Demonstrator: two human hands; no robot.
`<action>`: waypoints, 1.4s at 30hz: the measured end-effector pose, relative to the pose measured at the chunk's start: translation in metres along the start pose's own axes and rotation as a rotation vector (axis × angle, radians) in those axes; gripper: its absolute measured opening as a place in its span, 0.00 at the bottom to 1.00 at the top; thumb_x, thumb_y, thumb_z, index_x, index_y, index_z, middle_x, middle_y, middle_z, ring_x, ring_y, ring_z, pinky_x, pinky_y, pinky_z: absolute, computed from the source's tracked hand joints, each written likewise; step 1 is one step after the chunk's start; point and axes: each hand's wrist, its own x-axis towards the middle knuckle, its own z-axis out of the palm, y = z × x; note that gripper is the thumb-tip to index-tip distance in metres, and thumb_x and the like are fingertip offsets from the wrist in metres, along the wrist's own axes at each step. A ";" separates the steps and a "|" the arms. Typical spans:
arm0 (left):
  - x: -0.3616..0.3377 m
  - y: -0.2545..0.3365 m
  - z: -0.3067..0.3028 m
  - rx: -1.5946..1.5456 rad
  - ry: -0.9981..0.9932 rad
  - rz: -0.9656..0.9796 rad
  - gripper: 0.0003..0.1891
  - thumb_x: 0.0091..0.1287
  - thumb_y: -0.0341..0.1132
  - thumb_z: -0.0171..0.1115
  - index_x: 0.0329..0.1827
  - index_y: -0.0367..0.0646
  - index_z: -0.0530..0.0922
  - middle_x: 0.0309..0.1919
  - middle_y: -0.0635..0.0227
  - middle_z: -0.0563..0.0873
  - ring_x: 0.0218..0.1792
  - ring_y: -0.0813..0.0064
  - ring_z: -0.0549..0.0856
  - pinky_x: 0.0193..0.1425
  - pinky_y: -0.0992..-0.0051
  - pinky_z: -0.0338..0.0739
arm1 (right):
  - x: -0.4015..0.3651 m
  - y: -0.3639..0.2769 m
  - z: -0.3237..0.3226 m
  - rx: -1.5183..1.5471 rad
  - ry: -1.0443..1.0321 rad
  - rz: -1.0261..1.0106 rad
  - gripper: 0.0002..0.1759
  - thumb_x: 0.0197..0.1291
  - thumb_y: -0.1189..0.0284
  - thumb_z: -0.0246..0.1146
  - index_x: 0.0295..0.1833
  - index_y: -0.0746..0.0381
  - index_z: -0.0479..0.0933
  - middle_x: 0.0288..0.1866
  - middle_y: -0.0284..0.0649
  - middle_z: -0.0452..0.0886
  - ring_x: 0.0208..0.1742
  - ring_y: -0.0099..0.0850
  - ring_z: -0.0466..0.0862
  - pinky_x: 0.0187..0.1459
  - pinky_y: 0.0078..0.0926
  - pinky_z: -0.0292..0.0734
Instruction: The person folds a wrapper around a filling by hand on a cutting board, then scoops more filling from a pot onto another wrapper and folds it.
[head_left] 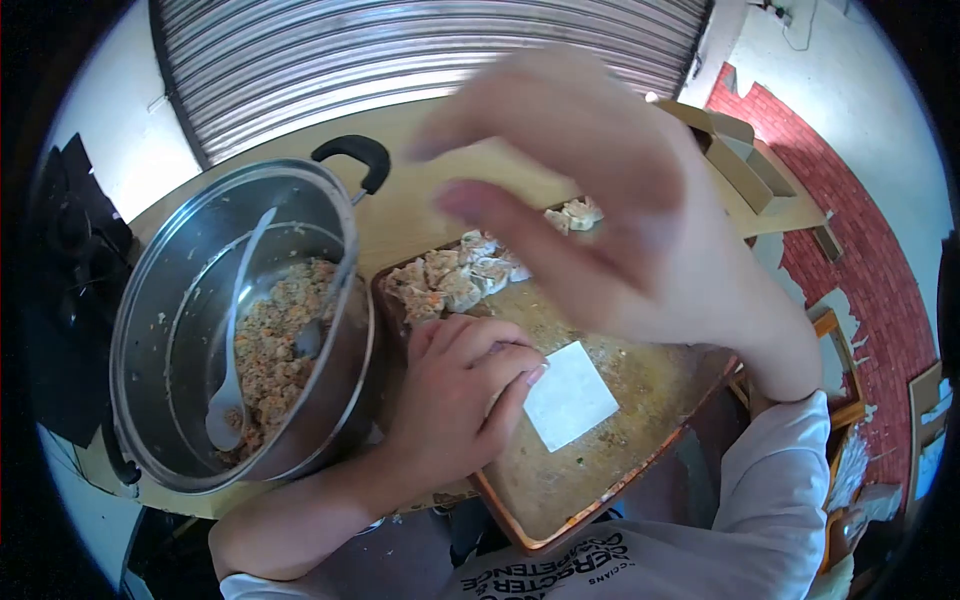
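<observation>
A square white dumpling wrapper [570,397] lies on the brown tray [655,395]. My left hand [465,380] is closed, its thumb and forefinger pinched at the wrapper's left edge. Above the tray my right hand [600,210] is raised and blurred by motion. Its thumb and fingers are spread apart, with nothing visible between them. Several folded dumplings [460,275] sit along the tray's far left side, and another cluster of dumplings [575,214] shows just past my right hand. My right hand and forearm hide part of the tray's far side.
To the left stands a large steel pot [150,300] with minced filling [280,350] and a pale spoon [232,390] in it. Its black handle [362,160] juts toward the tray. An open cardboard box [745,165] is at the table's far right, before a metal shutter [420,45].
</observation>
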 end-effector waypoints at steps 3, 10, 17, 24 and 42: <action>0.000 -0.002 0.002 0.003 0.025 -0.001 0.05 0.72 0.35 0.66 0.45 0.48 0.87 0.48 0.70 0.85 0.54 0.65 0.81 0.64 0.60 0.66 | 0.037 0.003 0.048 0.025 -0.027 -0.162 0.07 0.60 0.72 0.68 0.40 0.64 0.87 0.33 0.45 0.87 0.43 0.44 0.89 0.49 0.45 0.82; -0.002 -0.004 0.003 -0.032 0.072 -0.032 0.06 0.70 0.33 0.69 0.47 0.47 0.89 0.48 0.69 0.86 0.53 0.65 0.82 0.62 0.61 0.67 | 0.099 -0.005 0.105 -0.015 -0.869 -0.042 0.13 0.65 0.64 0.68 0.43 0.64 0.88 0.39 0.48 0.88 0.43 0.49 0.89 0.45 0.44 0.86; -0.004 -0.004 0.007 -0.040 0.112 -0.035 0.09 0.69 0.35 0.71 0.50 0.47 0.88 0.50 0.68 0.85 0.53 0.64 0.81 0.62 0.60 0.66 | 0.111 -0.019 0.075 -0.119 -1.095 0.035 0.16 0.64 0.61 0.68 0.41 0.66 0.88 0.34 0.48 0.89 0.38 0.50 0.90 0.40 0.46 0.86; -0.004 -0.005 0.007 -0.053 0.118 -0.041 0.09 0.69 0.35 0.71 0.50 0.46 0.88 0.51 0.68 0.85 0.54 0.64 0.81 0.63 0.58 0.65 | 0.083 0.027 0.127 -0.171 -0.537 -0.261 0.06 0.59 0.70 0.67 0.37 0.59 0.87 0.31 0.41 0.87 0.37 0.42 0.89 0.44 0.39 0.80; -0.005 -0.006 0.006 -0.042 0.095 -0.043 0.10 0.68 0.33 0.71 0.51 0.49 0.88 0.52 0.68 0.84 0.54 0.63 0.81 0.62 0.57 0.65 | 0.087 0.028 0.149 0.017 -0.748 -0.128 0.09 0.57 0.66 0.66 0.34 0.58 0.88 0.25 0.42 0.85 0.29 0.46 0.85 0.44 0.40 0.76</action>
